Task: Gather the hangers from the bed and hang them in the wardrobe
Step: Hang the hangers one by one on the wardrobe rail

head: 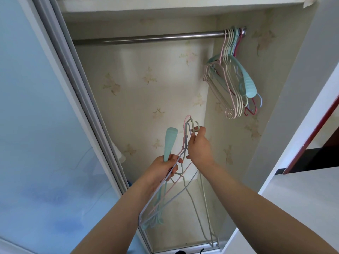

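Note:
My left hand [166, 168] grips a bunch of thin pastel hangers [166, 198] together with a wide teal plastic hanger [170, 142], all held inside the open wardrobe. My right hand [199, 145] pinches the hook of a grey-beige wire hanger [203, 198] whose frame hangs down below it. The hooks of the bunch [188, 123] stick up just left of my right fingers. A steel rail [146, 37] crosses the top of the wardrobe. Several hangers [232, 83] hang bunched at its right end.
A sliding door with a pale blue panel [36, 125] and metal frame [80, 85] stands on the left. The wardrobe's right side wall [280, 88] is close to the hung hangers. A shelf [146, 4] sits above the rail. Most of the rail's length is bare.

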`<state>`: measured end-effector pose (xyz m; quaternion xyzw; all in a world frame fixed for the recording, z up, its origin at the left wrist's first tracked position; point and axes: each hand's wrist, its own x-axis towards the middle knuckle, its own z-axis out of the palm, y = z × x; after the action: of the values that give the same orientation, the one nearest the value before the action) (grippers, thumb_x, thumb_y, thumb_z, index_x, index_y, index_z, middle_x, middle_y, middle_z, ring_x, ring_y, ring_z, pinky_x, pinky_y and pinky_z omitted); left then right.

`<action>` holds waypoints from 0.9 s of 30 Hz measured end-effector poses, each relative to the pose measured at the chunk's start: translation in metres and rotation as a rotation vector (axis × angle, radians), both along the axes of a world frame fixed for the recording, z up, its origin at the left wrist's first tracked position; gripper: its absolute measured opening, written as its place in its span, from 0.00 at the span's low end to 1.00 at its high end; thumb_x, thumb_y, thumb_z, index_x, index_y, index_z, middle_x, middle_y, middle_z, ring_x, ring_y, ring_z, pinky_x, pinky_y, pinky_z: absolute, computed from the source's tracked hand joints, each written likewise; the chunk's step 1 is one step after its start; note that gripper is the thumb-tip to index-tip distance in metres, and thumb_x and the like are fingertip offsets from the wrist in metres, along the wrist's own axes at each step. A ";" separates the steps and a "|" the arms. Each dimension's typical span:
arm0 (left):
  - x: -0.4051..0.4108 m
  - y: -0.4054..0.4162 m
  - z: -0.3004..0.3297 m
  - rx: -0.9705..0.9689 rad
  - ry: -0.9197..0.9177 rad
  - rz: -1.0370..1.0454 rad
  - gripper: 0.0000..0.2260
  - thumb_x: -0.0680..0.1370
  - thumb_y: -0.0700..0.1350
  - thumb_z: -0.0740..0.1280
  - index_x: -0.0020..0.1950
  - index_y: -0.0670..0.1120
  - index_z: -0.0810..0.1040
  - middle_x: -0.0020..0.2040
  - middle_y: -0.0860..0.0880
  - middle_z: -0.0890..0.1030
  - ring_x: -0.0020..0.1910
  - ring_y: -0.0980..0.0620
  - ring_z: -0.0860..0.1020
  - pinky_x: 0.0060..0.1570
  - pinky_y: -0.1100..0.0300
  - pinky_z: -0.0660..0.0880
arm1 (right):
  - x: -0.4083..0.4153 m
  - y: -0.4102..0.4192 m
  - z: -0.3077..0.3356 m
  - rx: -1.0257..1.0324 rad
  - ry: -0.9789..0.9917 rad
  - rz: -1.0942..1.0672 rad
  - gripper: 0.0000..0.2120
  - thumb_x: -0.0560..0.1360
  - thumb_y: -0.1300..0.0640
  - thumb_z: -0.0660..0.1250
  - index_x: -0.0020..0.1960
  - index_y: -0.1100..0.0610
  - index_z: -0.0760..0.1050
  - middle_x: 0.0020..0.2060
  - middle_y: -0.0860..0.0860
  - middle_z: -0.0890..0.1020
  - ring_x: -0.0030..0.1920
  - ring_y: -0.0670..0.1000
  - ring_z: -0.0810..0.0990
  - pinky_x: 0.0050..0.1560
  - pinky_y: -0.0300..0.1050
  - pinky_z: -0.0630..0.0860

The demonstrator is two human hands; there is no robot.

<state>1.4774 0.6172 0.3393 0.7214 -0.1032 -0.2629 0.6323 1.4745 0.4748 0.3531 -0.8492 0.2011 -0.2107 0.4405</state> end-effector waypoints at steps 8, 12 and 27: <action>-0.001 -0.008 -0.016 -0.012 0.013 0.029 0.14 0.83 0.46 0.58 0.40 0.44 0.75 0.23 0.50 0.68 0.22 0.54 0.62 0.25 0.64 0.60 | -0.005 0.004 -0.002 0.128 0.025 0.007 0.11 0.82 0.58 0.50 0.63 0.58 0.60 0.41 0.59 0.77 0.39 0.62 0.81 0.36 0.60 0.81; -0.002 -0.013 -0.025 -0.053 0.022 0.058 0.15 0.83 0.48 0.57 0.39 0.43 0.73 0.21 0.50 0.66 0.20 0.54 0.62 0.23 0.65 0.59 | -0.007 0.006 -0.003 0.200 0.039 0.017 0.07 0.82 0.58 0.50 0.58 0.59 0.62 0.44 0.56 0.75 0.43 0.61 0.79 0.34 0.57 0.81; -0.006 -0.001 -0.031 -0.247 -0.017 0.017 0.18 0.82 0.51 0.57 0.36 0.44 0.68 0.20 0.50 0.64 0.20 0.54 0.60 0.25 0.60 0.59 | -0.003 -0.038 -0.050 0.443 0.177 -0.123 0.07 0.81 0.56 0.51 0.53 0.58 0.65 0.40 0.53 0.70 0.33 0.52 0.70 0.24 0.40 0.71</action>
<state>1.4715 0.6160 0.3086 0.6411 -0.1341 -0.2365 0.7177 1.4718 0.4368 0.3032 -0.7332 0.3313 -0.1127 0.5830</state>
